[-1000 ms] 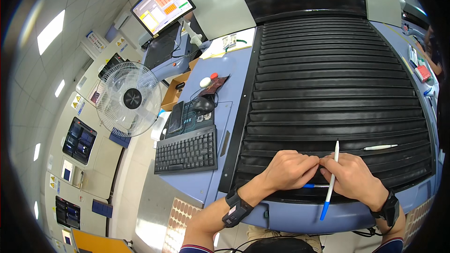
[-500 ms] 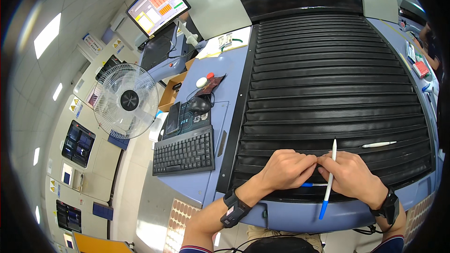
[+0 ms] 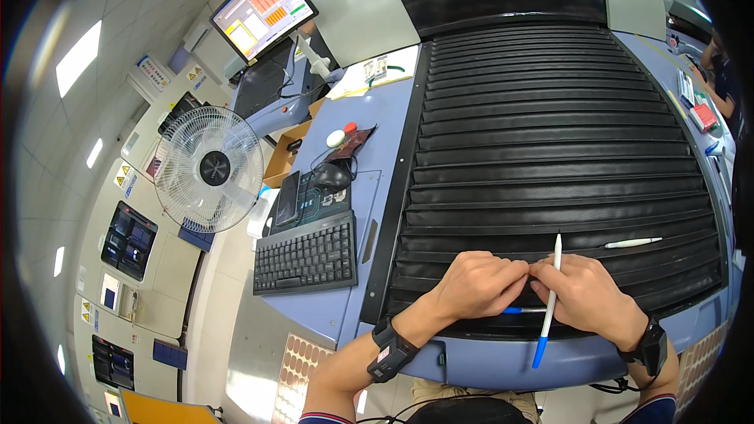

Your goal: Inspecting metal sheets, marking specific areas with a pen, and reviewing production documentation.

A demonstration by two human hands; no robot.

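Note:
Both hands meet over the near edge of the black ribbed bellows cover (image 3: 542,141). My left hand (image 3: 481,286) is closed, thumb and forefinger pinched, and its fingertips touch those of the other hand; whatever is between them is hidden. My right hand (image 3: 591,298) is closed too, with a white pen with a blue end (image 3: 542,334) held across its fingers. The pen slants, blue end toward me. Below the hands, partly covered, lies a second pen with a blue end (image 3: 513,310). A slim white pen (image 3: 633,243) rests on the folds to the right.
Left of the cover are a black keyboard (image 3: 306,255), a mouse (image 3: 332,177) and a phone (image 3: 288,198) on the blue ledge. Beyond stand a fan (image 3: 210,169) and a monitor (image 3: 265,12). At far right, a person (image 3: 719,71) is near a red box (image 3: 703,117).
Almost nothing differs. The whole view has shifted very slightly, and both hands keep their pinched pose with the pen still in my right hand.

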